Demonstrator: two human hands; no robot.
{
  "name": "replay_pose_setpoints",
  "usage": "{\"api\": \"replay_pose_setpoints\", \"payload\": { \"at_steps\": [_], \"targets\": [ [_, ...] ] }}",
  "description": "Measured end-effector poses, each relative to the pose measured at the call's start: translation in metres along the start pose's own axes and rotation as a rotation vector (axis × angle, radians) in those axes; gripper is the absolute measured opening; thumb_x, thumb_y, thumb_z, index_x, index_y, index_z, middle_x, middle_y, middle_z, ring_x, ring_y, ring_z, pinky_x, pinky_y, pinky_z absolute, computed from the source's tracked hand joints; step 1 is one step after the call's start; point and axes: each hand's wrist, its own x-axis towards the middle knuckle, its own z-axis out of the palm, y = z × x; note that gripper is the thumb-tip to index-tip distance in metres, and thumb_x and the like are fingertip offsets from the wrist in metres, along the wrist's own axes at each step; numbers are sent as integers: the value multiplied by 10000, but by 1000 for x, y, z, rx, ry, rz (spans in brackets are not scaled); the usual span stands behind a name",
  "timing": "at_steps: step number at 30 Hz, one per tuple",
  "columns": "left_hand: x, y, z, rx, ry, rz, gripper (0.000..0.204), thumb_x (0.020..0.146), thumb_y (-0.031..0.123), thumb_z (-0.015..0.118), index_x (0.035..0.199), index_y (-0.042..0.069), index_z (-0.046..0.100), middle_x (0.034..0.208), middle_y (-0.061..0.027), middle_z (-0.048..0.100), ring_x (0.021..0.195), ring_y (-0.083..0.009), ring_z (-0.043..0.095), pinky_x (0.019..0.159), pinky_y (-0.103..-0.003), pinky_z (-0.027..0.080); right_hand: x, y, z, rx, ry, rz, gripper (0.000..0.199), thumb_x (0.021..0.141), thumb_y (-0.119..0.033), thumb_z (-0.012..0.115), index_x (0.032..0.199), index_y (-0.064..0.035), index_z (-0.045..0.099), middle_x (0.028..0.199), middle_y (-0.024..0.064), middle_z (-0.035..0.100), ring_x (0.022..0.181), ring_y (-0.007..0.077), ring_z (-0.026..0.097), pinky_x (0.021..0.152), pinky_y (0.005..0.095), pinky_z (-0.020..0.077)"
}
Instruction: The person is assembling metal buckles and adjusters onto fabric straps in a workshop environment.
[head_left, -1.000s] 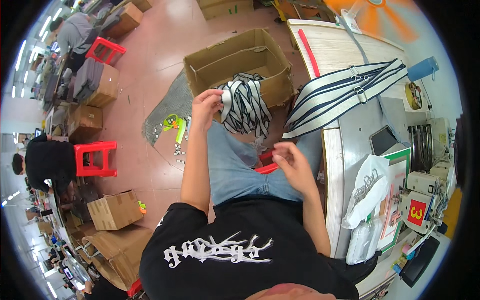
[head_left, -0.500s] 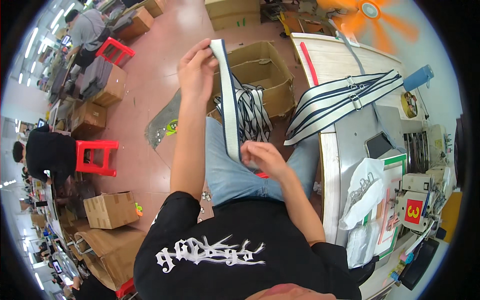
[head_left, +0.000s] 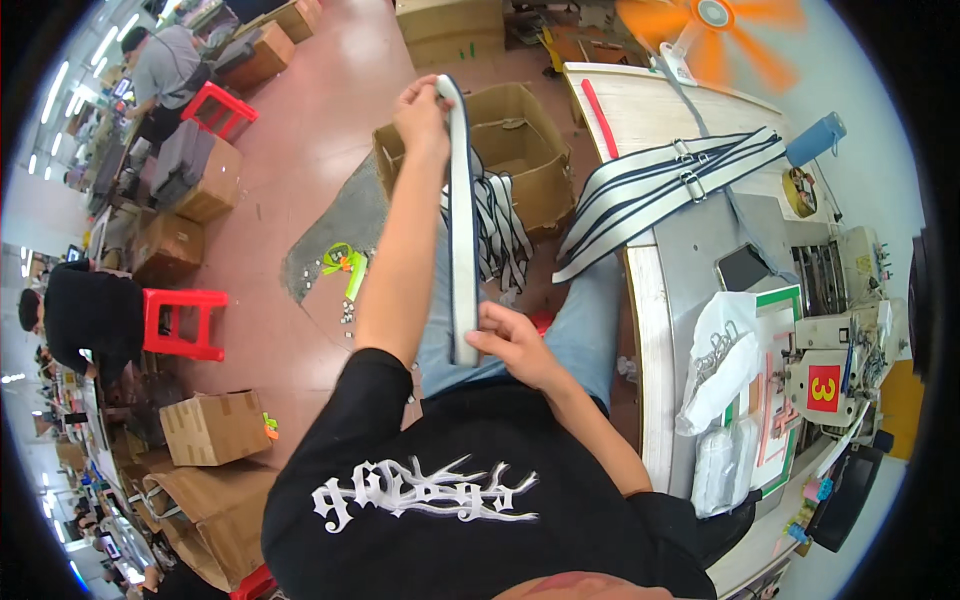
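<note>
A white webbing strap (head_left: 461, 215) with dark blue edges runs lengthwise in front of me, stretched between my hands. At its far end, my left hand (head_left: 422, 112) pinches the strap, which folds over at the fingers. My right hand (head_left: 512, 343) grips the near end above my lap, thumb and fingers closed on it. Beyond my knees, a heap of similar straps (head_left: 503, 235) hangs out of an open cardboard box (head_left: 550, 180). More striped straps with metal buckles (head_left: 640, 185) lie over the table corner to my right.
At right, the table (head_left: 652, 350) holds a phone (head_left: 745, 268), a white bag of metal rings (head_left: 722, 350), a sewing machine (head_left: 825, 380) and a blue bottle (head_left: 817, 138). An orange fan (head_left: 715, 25) spins behind. Left stand a red stool (head_left: 185, 323) and cartons (head_left: 215, 427); people sit farther off.
The strap has shifted slightly right at its far end, and its near end has come closer to my body. My right hand has moved nearer me, still holding it.
</note>
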Motion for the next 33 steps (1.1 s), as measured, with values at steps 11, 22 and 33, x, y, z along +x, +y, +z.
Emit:
{"api": "replay_pose_setpoints", "payload": {
  "at_steps": [11, 22, 33],
  "targets": [
    [45, -60, -118, 460, -145, -159, 260, 934, -34, 580, 1179, -85, 650, 1062, -148, 666, 856, -221, 695, 746, -362, 678, -90, -71, -17, -92, 313, -92, 353, 1019, -98, 637, 1346, 22, 582, 957, 76, 668, 776, 133, 668, 683, 273, 551],
    [-238, 26, -41, 523, -1432, -230, 409, 909, 120, 781, 1283, 9, 660, 1098, -79, 677, 1032, -171, 636, 892, -319, 507, -99, -119, -32, -797, 554, -278, 423, 864, 22, 759, 1256, -65, 627, 807, -22, 531, 718, 78, 499, 640, 239, 440],
    [-266, 27, -58, 4, -1024, -730, 374, 1123, 207, 441, 1303, -76, 607, 970, -156, 709, 886, -254, 719, 830, -371, 578, -71, -99, -31, -368, 584, -502, 430, 1054, -137, 581, 1446, 16, 494, 1152, 120, 690, 1066, 184, 651, 955, 344, 516]
  ]
}}
